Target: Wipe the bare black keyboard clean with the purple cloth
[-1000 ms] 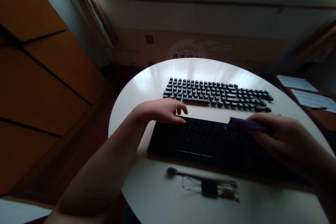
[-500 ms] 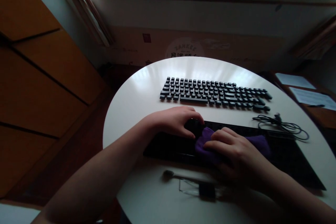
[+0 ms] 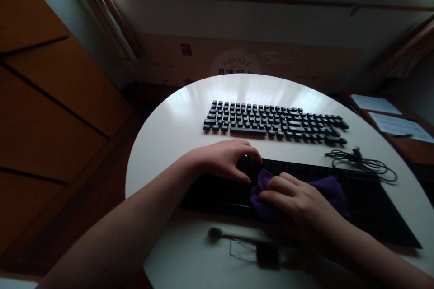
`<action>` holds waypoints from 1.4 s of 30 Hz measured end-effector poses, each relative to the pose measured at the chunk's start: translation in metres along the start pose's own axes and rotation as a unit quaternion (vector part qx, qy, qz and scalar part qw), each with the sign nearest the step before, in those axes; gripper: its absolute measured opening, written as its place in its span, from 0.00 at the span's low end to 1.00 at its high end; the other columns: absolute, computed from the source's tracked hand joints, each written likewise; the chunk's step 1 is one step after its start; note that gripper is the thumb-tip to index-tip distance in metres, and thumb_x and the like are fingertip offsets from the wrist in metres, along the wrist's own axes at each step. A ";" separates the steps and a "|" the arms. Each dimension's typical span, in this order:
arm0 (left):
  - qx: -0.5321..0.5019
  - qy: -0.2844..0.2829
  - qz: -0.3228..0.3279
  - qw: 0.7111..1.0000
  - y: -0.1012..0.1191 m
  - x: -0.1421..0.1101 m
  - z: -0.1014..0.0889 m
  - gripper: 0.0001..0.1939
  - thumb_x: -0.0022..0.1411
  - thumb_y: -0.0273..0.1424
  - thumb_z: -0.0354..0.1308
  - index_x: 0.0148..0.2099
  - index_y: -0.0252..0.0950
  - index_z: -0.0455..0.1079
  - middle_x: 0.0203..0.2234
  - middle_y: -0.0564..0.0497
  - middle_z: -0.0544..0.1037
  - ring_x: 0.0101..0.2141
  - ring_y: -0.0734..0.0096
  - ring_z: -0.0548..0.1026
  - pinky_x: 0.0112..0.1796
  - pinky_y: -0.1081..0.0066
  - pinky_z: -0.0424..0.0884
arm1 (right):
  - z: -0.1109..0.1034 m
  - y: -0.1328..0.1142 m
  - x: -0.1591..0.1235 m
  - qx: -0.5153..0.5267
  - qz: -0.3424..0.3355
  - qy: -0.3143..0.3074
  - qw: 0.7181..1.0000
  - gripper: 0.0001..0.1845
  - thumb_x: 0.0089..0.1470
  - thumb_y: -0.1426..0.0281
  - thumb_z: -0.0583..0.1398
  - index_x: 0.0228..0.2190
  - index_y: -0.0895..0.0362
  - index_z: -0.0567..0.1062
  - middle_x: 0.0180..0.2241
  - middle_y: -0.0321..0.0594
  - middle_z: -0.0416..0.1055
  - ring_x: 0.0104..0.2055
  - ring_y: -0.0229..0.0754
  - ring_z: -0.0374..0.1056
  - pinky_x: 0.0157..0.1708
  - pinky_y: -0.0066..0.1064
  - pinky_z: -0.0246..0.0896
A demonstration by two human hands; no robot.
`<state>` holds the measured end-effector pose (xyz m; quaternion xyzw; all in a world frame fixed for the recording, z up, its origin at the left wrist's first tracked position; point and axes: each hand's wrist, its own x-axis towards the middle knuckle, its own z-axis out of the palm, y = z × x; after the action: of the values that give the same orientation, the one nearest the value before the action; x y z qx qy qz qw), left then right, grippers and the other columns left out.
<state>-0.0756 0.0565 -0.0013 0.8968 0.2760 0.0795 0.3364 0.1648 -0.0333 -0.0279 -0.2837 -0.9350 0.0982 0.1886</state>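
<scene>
My right hand (image 3: 294, 198) is closed on a purple cloth (image 3: 328, 192), pressing its bunched front part onto the black keyboard base (image 3: 376, 216). The rest of the cloth spreads out to the right behind the hand. My left hand (image 3: 230, 160) rests at the base's far edge, left of the cloth, thumb and fingers apart with a gap between them. The base lies flat, keycaps off. In front of it lie a small brush (image 3: 217, 234) with dark bristles and a keycap puller (image 3: 267, 255) with wire loops; my right forearm's shadow dims their right ends.
Loose black keycaps (image 3: 264, 119) stand in keyboard rows farther back on the round white table (image 3: 162, 131). A coiled black cable (image 3: 362, 162) lies right of the base's far edge. Papers (image 3: 400, 126) and a pen lie on a brown surface at right. An orange-brown cabinet (image 3: 50, 113) stands at left.
My right hand has shifted slightly left with the cloth on the base. My left hand keeps its place on the base. The whole view has shifted a little.
</scene>
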 end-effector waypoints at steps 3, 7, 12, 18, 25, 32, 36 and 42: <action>-0.005 0.002 0.004 1.000 0.000 0.000 0.000 0.27 0.54 0.34 0.71 0.56 0.38 0.73 0.50 0.46 0.75 0.50 0.61 0.73 0.52 0.65 0.68 | 0.000 0.004 0.002 0.011 -0.005 -0.010 1.000 0.21 0.49 0.85 0.56 0.41 0.56 0.79 0.33 0.40 0.72 0.33 0.44 0.61 0.30 0.34 0.56; -0.002 -0.001 0.004 1.000 -0.001 0.000 0.000 0.26 0.54 0.35 0.71 0.55 0.39 0.73 0.49 0.47 0.76 0.49 0.61 0.73 0.51 0.64 0.69 | -0.004 0.008 0.003 0.020 -0.026 -0.032 0.999 0.19 0.55 0.83 0.56 0.42 0.53 0.79 0.30 0.37 0.71 0.31 0.42 0.59 0.28 0.33 0.51; 0.001 -0.002 0.005 1.000 -0.003 0.001 0.002 0.27 0.53 0.37 0.71 0.55 0.40 0.73 0.48 0.48 0.76 0.47 0.60 0.74 0.49 0.64 0.69 | -0.007 0.012 0.006 0.034 -0.057 -0.064 0.996 0.11 0.63 0.75 0.57 0.39 0.52 0.79 0.29 0.37 0.71 0.30 0.41 0.58 0.28 0.33 0.51; -0.004 -0.006 0.003 1.000 0.000 0.001 0.000 0.26 0.53 0.35 0.71 0.55 0.40 0.73 0.48 0.48 0.75 0.47 0.61 0.73 0.49 0.64 0.69 | -0.012 0.013 -0.001 0.092 -0.039 -0.002 0.995 0.09 0.64 0.70 0.58 0.38 0.53 0.79 0.29 0.38 0.70 0.30 0.40 0.62 0.28 0.31 0.55; -0.002 -0.008 -0.004 1.000 0.002 -0.001 0.000 0.26 0.55 0.32 0.70 0.56 0.40 0.72 0.51 0.47 0.75 0.51 0.60 0.72 0.53 0.62 0.68 | -0.058 0.028 -0.045 0.036 0.157 0.243 0.957 0.05 0.58 0.69 0.63 0.39 0.49 0.77 0.31 0.37 0.76 0.28 0.45 0.73 0.27 0.34 0.65; -0.001 -0.007 0.002 1.000 0.004 -0.002 0.000 0.26 0.56 0.32 0.70 0.57 0.40 0.72 0.51 0.46 0.75 0.52 0.60 0.73 0.55 0.61 0.67 | -0.062 0.034 -0.050 0.032 0.188 0.252 0.949 0.05 0.56 0.68 0.64 0.37 0.48 0.77 0.29 0.38 0.77 0.26 0.47 0.74 0.25 0.36 0.66; -0.021 0.017 -0.012 1.000 0.001 -0.004 -0.003 0.24 0.59 0.36 0.68 0.57 0.39 0.71 0.51 0.45 0.77 0.50 0.62 0.74 0.51 0.64 0.70 | -0.059 0.029 -0.044 0.065 0.137 0.194 0.969 0.03 0.58 0.67 0.61 0.35 0.49 0.77 0.29 0.37 0.77 0.26 0.43 0.73 0.27 0.34 0.64; -0.004 0.250 -0.007 0.968 0.003 -0.015 -0.018 0.14 0.68 0.41 0.58 0.40 0.36 0.76 0.33 0.49 0.80 0.33 0.71 0.76 0.36 0.70 0.71 | -0.060 0.031 -0.049 0.000 0.175 0.231 0.957 0.04 0.58 0.64 0.63 0.36 0.48 0.78 0.30 0.38 0.78 0.29 0.43 0.75 0.31 0.33 0.66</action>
<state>-0.0928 0.0565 0.0156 0.8453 0.3570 0.3004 0.2603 0.2429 -0.0310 0.0030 -0.4583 -0.8016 0.0615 0.3789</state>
